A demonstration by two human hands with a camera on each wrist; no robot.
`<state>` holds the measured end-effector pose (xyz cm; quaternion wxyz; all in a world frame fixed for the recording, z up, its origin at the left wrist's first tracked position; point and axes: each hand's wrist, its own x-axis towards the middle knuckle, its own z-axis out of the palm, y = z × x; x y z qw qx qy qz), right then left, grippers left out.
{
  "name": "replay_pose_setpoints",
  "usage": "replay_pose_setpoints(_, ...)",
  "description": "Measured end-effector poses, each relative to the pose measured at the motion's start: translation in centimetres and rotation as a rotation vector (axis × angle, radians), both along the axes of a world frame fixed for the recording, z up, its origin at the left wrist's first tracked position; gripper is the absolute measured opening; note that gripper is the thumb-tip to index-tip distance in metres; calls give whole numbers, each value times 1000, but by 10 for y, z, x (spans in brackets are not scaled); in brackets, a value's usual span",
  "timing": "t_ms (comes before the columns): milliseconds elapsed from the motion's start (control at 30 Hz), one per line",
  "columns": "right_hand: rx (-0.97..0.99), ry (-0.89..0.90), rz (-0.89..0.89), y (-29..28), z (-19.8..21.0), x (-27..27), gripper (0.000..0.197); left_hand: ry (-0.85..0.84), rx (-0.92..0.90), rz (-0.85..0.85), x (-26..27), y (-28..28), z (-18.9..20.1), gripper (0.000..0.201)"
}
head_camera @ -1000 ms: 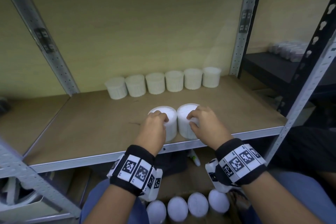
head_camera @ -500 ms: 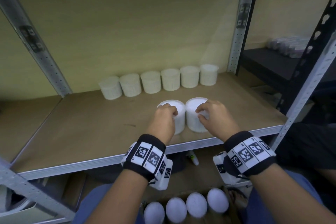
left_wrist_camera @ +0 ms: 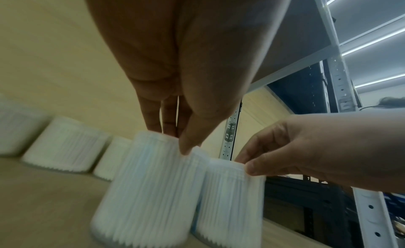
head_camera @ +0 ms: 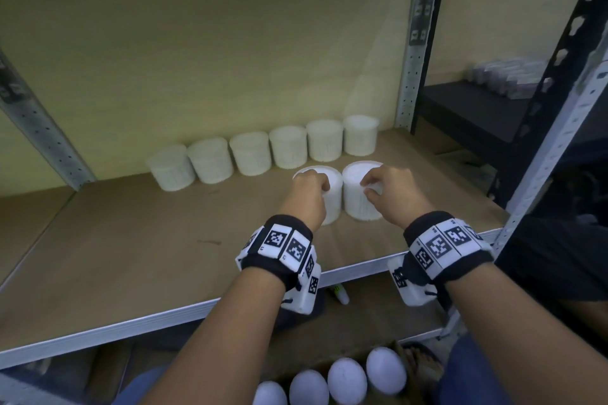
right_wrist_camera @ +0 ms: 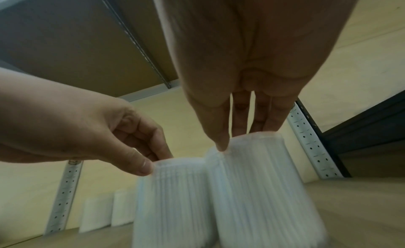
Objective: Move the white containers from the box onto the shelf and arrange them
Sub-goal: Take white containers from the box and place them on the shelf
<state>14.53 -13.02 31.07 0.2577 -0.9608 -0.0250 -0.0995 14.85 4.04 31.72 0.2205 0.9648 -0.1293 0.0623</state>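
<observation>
**Both containers pushed deeper toward the back row**

Your shelf (head_camera: 138, 260) board fills most of the head view, and since a second ago your arms have reached further in over its front edge. The back row (head_camera: 263, 151) of six white containers stands against the rear wall as before, unchanged in order. The two containers you hold sat near the front edge a second ago; now they stand upright further in, just in front of the row's right end, touching each other side by side.

Your left hand (head_camera: 304, 199) pinches the top rim of the left container (head_camera: 330, 204), thumb in front and fingers curled over the lid. Your right hand (head_camera: 391, 196) pinches the rim of the right container (head_camera: 357, 200) the same way. Both wrist views are blurred around the ribbed walls.

Below the shelf edge, four white lids (head_camera: 332, 383) show in the box (head_camera: 414, 362) by your knees.
</observation>
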Motion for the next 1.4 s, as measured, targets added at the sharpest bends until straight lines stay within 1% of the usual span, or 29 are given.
replay_pose_setpoints(500,-28,28,-51,-23,3,60,21,-20,-17,-19,64,-29,-3,34)
replay_pose_setpoints(733,-70,24,-60,-30,3,82,22,0,-79,-5,84,-36,-6,36)
replay_pose_setpoints(1400,-104,16,-76,-40,2,121,18,19,-76,-15,118,-44,-5,35)
